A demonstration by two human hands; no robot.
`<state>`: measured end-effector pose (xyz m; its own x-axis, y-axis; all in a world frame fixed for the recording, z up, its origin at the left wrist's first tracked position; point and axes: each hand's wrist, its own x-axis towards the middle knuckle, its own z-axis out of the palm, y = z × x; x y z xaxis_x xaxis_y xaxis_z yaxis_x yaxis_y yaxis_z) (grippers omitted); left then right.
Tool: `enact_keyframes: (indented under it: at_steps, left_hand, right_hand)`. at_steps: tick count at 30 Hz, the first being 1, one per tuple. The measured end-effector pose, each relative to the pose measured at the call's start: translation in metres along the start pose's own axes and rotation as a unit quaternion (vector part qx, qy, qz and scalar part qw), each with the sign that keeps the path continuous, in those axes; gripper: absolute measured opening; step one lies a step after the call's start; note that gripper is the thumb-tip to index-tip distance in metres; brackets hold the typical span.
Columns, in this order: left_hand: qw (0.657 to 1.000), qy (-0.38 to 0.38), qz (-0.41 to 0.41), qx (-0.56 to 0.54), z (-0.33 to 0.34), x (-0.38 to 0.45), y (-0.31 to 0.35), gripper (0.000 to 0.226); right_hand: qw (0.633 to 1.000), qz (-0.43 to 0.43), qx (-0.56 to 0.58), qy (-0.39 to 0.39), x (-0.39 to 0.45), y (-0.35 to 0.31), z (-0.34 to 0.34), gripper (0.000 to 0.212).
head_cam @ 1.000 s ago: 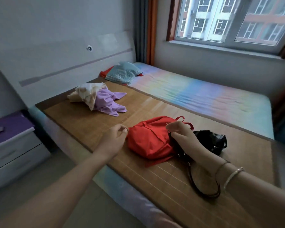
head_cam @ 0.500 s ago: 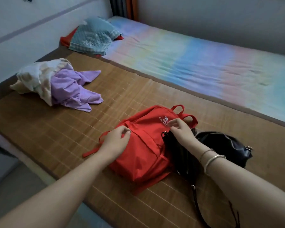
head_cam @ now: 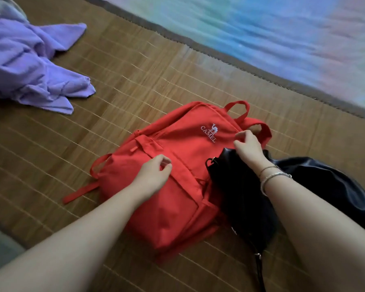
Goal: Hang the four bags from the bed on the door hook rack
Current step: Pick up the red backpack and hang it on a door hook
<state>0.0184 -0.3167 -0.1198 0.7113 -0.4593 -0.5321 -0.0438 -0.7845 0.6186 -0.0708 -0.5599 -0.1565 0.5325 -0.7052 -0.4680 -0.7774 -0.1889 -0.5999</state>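
A red backpack (head_cam: 177, 165) with a white CAMEL logo lies flat on the bamboo mat (head_cam: 135, 70), its top loop handle pointing away from me. A black leather bag (head_cam: 329, 186) lies beside it on the right and overlaps its right edge. My left hand (head_cam: 154, 175) rests on the backpack's front pocket with fingers curled into the red fabric. My right hand (head_cam: 248, 144) pinches the backpack's top right edge near a shoulder strap, just above the black bag. A crumpled purple fabric bundle (head_cam: 30, 66) lies at the far left.
Beyond the mat's dark border, a pastel rainbow bedsheet (head_cam: 261, 28) covers the far side of the bed. The black bag's long strap (head_cam: 259, 270) trails toward me. The bed's near edge and the floor show at the bottom left.
My view has dropped lower and closer to the bags. Both hands have settled onto the red backpack, the left on the front pocket, the right at the top edge.
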Motion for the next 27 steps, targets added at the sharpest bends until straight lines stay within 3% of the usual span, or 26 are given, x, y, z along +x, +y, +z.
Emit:
enact_keyframes:
  at_steps: [6,11,16,20,24,27]
  left_hand:
    - [1.000,-0.006,-0.014,-0.007,0.009,0.020,-0.005,0.028]
    - [1.000,-0.005,-0.023,-0.009,0.003,0.023,-0.012,0.028]
    - [0.998,-0.002,-0.056,0.034,-0.014,0.019,-0.022,0.033]
    - [0.991,0.045,-0.056,0.111,-0.039,0.007,-0.017,0.049]
    - [0.979,0.188,0.052,0.056,-0.087,-0.019,0.009,0.070]
    - [0.959,0.247,0.129,0.055,-0.127,-0.039,0.020,0.082]
  right_hand:
    - [0.995,0.089,-0.036,0.031,0.034,-0.002,0.014,0.063]
    - [0.988,0.149,0.007,0.038,0.037,-0.005,0.016,0.054]
    - [0.989,0.053,0.137,-0.009,0.009,-0.043,0.020,0.004]
    - [0.979,-0.060,0.187,-0.053,-0.032,-0.095,0.023,0.022]
    - [0.966,-0.139,0.182,-0.122,-0.080,-0.146,0.022,0.012]
    - [0.953,-0.166,0.195,-0.165,-0.117,-0.176,0.019,0.022]
